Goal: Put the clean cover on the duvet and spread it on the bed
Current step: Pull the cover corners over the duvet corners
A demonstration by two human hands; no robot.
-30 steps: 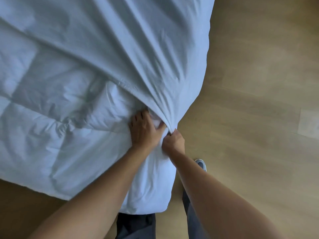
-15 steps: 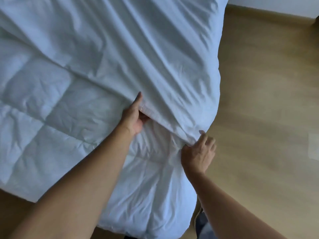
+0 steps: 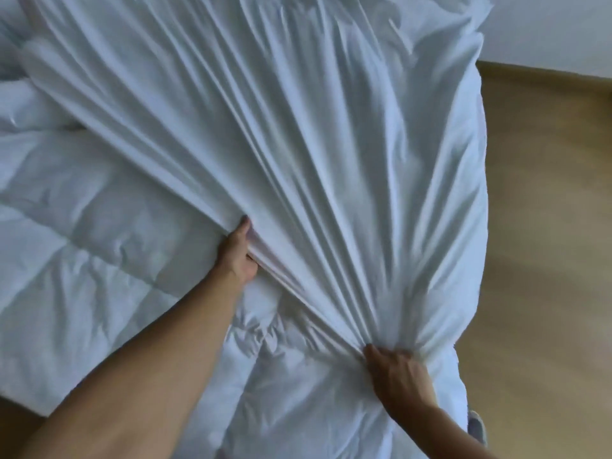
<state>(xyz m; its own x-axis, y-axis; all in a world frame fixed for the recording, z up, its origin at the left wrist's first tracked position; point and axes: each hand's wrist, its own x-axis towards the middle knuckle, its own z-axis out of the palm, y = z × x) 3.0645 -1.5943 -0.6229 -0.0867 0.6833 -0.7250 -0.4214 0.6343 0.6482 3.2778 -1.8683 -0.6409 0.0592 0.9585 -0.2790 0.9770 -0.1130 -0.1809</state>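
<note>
A white quilted duvet [image 3: 82,260] lies across the bed, its near part uncovered. The smooth white cover [image 3: 298,127] is drawn over the far and right part of it, its folds fanning out from my hands. My left hand [image 3: 238,253] grips the cover's open hem near the middle, its thumb on top and its fingers tucked under the cloth. Lower right, my right hand [image 3: 397,372] clutches a gathered bunch of the same hem close to the duvet's right edge. The hem runs taut between the two hands.
Light wooden floor [image 3: 546,260] runs along the right side of the bed, meeting a white wall [image 3: 563,28] at the top right. A strip of floor shows at the lower left. My shoe [image 3: 477,429] is just visible near the bottom right.
Both hands have taken hold of the cover's hem and pulled it toward me, so the cover now lies stretched in tight folds. The view has swung up toward the far end of the bed.
</note>
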